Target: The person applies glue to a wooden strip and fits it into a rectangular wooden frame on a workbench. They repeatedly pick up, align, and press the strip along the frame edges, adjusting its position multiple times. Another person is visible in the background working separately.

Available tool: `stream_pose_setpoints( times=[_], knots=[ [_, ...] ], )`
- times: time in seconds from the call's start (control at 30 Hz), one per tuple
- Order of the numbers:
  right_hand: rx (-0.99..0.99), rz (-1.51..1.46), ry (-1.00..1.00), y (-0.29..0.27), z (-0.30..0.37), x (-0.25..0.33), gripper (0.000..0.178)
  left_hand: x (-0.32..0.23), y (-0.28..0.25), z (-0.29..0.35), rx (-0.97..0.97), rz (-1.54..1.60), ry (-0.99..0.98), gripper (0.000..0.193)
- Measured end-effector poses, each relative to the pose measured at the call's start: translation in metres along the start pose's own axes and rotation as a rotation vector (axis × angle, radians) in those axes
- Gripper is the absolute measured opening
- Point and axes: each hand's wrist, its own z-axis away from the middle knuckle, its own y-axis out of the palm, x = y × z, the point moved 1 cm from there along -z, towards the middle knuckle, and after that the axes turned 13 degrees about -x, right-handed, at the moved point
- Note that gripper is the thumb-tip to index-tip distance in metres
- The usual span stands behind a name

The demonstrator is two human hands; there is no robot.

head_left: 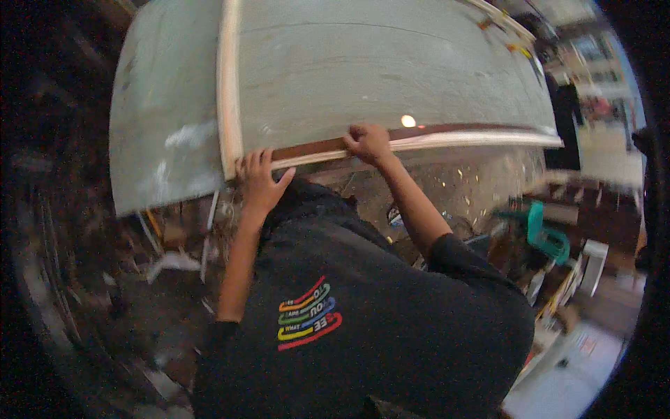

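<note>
A long wooden strip (481, 141), pale along its near side, runs along the near edge of a large grey-green board (391, 70). Beside it on the board lies a dark brown strip (314, 149). My right hand (370, 143) is closed over both strips near their middle, its fingertips partly hidden. At the left end, where a second pale strip (229, 84) meets them at a corner, my left hand (259, 183) rests with fingers laid over the wood and thumb spread apart.
Below the board the floor (447, 181) is strewn with small bright scraps. A green plastic chair (544, 234) stands at the right, with a white panel (569, 370) further down. Dark, blurred clutter fills the left side. Yellow-handled tools (520, 50) lie at the board's far right.
</note>
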Motion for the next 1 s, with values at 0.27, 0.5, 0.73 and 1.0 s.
stream_pose_setpoints(
  times=[0.27,0.5,0.73,1.0],
  knots=[
    [-0.105,-0.069,0.003,-0.008,-0.002,0.001,0.035,-0.015,-0.014,-0.022,0.182,-0.191,0.001,0.070],
    [-0.059,0.096,0.001,-0.004,0.001,-0.006,0.043,0.008,-0.018,-0.050,0.292,-0.040,0.161,0.059],
    [-0.101,0.361,0.020,-0.058,-0.022,-0.099,0.052,0.011,-0.013,-0.037,0.211,-0.064,0.198,0.062],
    [-0.055,0.604,0.136,-0.123,-0.016,-0.189,0.052,0.008,-0.011,-0.035,0.204,-0.073,0.193,0.066]
  ],
)
